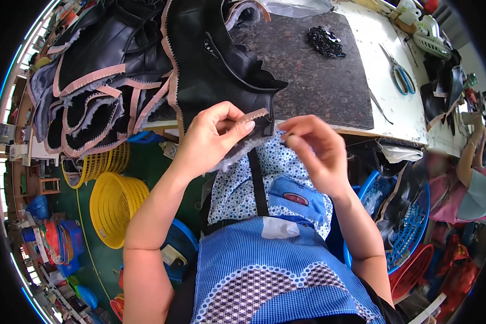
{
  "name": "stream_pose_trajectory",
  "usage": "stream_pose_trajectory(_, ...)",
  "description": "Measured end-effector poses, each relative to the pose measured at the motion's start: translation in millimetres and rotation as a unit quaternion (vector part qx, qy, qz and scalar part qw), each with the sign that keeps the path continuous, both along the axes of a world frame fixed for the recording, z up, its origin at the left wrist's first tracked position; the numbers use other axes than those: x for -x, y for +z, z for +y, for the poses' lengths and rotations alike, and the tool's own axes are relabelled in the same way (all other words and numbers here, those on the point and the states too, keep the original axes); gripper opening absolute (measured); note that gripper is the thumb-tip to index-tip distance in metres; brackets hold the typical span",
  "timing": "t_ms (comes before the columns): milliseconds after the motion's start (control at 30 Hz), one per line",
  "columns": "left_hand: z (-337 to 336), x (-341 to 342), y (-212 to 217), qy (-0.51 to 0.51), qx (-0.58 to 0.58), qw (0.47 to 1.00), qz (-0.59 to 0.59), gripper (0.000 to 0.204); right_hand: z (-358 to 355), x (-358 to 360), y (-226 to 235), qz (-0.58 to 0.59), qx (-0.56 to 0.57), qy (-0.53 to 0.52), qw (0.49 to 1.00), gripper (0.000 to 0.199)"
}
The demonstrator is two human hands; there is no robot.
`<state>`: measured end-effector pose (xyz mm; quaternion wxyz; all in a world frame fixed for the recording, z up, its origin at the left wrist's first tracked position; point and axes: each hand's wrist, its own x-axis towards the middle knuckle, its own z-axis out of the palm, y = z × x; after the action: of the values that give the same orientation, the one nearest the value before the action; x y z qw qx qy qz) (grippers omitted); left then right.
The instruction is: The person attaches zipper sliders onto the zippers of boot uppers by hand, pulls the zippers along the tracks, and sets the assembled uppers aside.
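Over the table's front edge hangs a black leather boot upper [216, 70] with a fuzzy grey lining and a pinkish, zigzag-stitched edge strip. My left hand [220, 132] pinches a corner of it between thumb and fingers, with the stitched strip showing above the thumb. Just right of that corner, my right hand [317, 154] is curled and slightly blurred. Its thumb and forefinger come together at a tiny dark bit too small to name. A heap of small shiny black pieces [325, 42] lies farther back on the dark mat [308, 81].
More black uppers [108, 59] are piled on the left of the table. Blue-handled scissors [402, 78] lie at the right on the white tabletop. Yellow baskets [113, 210] stand below left, a blue basket [413, 232] below right. Another person's arm [472, 146] shows at far right.
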<state>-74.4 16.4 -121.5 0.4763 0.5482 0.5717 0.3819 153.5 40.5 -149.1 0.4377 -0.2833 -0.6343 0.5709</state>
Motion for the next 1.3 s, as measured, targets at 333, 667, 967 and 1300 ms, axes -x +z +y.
stream_pose_trajectory(333,-76,-52,-8,-0.121,-0.016,0.986,-0.115,0.026,5,43,21,0.043,0.182,0.105,0.977,0.008)
stream_pose_trajectory(667,-43,-12,-24,-0.101,-0.059,0.989,-0.088,0.051,6,10,45,0.072,0.199,0.125,0.969,0.007)
stream_pose_trajectory(967,-32,-62,-23,-0.018,0.035,0.923,-0.383,0.034,-14,-1,48,0.108,0.027,0.036,0.993,0.006)
stream_pose_trajectory(1300,-10,-81,-25,0.012,0.056,0.874,-0.483,0.028,-11,-22,65,0.096,-0.079,-0.016,0.992,0.006)
